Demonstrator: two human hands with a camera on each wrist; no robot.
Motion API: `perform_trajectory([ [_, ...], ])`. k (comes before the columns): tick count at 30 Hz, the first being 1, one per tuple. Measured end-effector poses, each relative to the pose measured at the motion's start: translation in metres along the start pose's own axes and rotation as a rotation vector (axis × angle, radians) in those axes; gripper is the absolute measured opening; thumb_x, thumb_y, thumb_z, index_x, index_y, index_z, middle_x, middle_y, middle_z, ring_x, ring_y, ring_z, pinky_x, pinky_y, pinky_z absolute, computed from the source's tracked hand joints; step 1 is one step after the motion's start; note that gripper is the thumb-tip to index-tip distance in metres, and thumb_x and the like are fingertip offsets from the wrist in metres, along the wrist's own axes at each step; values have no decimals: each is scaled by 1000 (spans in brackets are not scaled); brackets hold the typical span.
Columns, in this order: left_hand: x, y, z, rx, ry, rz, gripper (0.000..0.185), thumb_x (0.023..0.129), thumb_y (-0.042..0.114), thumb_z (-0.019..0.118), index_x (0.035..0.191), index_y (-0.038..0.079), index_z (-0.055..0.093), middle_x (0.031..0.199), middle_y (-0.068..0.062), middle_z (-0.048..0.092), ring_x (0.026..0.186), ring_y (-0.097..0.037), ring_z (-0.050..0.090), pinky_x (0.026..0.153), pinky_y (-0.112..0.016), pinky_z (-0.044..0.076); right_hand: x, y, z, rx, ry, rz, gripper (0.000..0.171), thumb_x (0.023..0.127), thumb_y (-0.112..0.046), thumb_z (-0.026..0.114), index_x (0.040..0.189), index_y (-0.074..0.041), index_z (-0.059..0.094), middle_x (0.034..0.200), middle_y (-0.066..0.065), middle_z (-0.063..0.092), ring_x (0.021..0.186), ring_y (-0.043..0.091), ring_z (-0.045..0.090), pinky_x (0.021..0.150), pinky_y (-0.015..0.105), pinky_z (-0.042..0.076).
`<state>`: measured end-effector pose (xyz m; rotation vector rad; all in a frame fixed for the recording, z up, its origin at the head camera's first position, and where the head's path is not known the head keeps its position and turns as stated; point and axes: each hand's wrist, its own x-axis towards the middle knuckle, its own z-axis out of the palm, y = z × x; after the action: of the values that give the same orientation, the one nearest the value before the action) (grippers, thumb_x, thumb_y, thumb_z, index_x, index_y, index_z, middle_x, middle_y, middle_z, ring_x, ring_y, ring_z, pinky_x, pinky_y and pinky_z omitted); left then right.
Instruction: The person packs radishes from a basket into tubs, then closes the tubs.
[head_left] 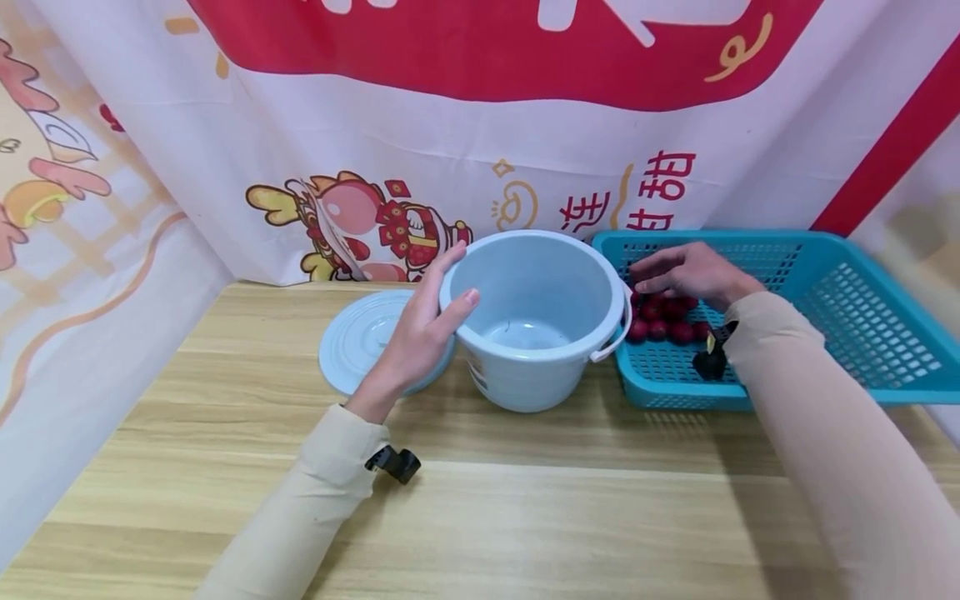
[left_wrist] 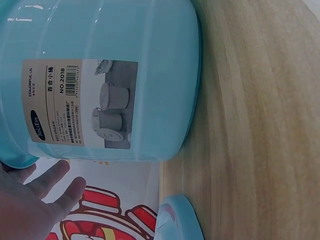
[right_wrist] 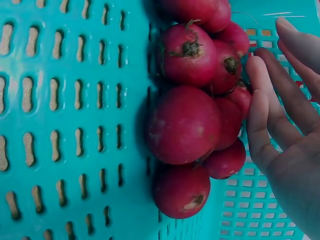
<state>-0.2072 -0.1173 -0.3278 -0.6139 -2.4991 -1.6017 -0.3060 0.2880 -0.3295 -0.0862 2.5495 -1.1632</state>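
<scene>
A light blue plastic bucket (head_left: 528, 375) stands upright on the table, its inside bare and its white handle (head_left: 618, 333) hanging at the right. My left hand (head_left: 420, 333) holds its left rim, thumb over the edge and fingers outside. The bucket's label (left_wrist: 80, 102) faces the left wrist camera. Behind that hand lies a round light blue lid (head_left: 356, 337). In a teal basket (head_left: 675, 392) at the right sit several small red radishes (right_wrist: 185, 125). Over them my right hand (head_left: 693, 273) hovers with loosely bent fingers, holding nothing; its fingertips are close beside the radishes.
A wooden table (head_left: 525, 517) carries everything. Behind it hangs a white and red printed cloth (head_left: 450, 125), close to the bucket and the basket. The basket's perforated right wall (head_left: 870, 325) rises beside my right forearm.
</scene>
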Motion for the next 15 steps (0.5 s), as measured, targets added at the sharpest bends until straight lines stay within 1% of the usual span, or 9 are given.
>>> perform_trajectory([
  [5,-1,1,0,3,-6,-12,72,106,48,52,169,27,24,175,9,26,157,-24,37,124,-58,41,0,2,0,-17,-19,7,53,104,-21,69,154,-10,55,153,22,59,134,39,57,110,53,55],
  [9,-1,2,0,9,-7,-13,72,106,48,52,169,28,24,176,8,26,157,-24,37,124,-58,41,-1,0,1,-46,-19,23,53,103,-21,70,153,-12,57,151,20,61,135,39,55,108,51,56],
  [12,-1,2,0,10,-8,-13,71,106,46,52,169,29,24,176,8,26,158,-24,37,123,-58,42,-1,-1,2,-79,-17,37,53,102,-21,71,153,-14,58,153,19,60,135,40,52,109,55,54],
  [15,-1,2,1,10,-9,-12,70,107,44,52,169,29,24,176,9,26,158,-25,37,122,-58,43,-1,-1,3,-105,-16,40,51,102,-20,70,151,-13,59,152,21,60,135,42,50,111,61,50],
])
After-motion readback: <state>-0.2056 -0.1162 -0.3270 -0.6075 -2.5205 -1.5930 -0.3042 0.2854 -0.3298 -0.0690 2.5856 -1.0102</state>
